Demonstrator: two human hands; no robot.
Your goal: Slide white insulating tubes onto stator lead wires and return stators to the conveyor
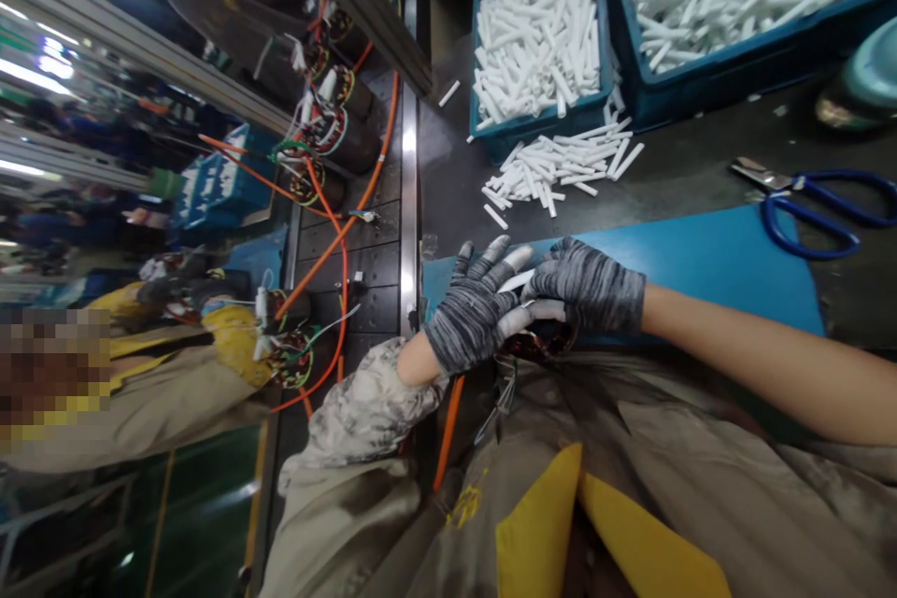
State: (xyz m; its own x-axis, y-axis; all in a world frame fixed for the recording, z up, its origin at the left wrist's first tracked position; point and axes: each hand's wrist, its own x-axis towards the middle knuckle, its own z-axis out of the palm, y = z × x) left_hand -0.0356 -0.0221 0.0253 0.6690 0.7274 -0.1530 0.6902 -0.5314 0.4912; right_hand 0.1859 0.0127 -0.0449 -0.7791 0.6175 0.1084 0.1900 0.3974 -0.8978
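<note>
In striped grey gloves, both my hands meet over the near edge of a blue mat. A short white tube (517,281) lies between them. My right hand (589,285) has its fingers bent in a pinch at the tube's right end. My left hand (469,308) has its fingers stretched and fanned, with the tube's other end against it near the thumb. Under the hands sits a dark round part with copper windings (543,341), mostly hidden. Thin wires (503,397) hang to its left.
Two blue bins (536,126) (735,65) full of white tubes stand at the back. Loose tubes (561,159) lie before them. Blue-handled cutters (805,206) rest on the right of the mat (673,252). Leftward, a conveyor (375,271) carries wound motor parts (294,355); co-workers sit beyond.
</note>
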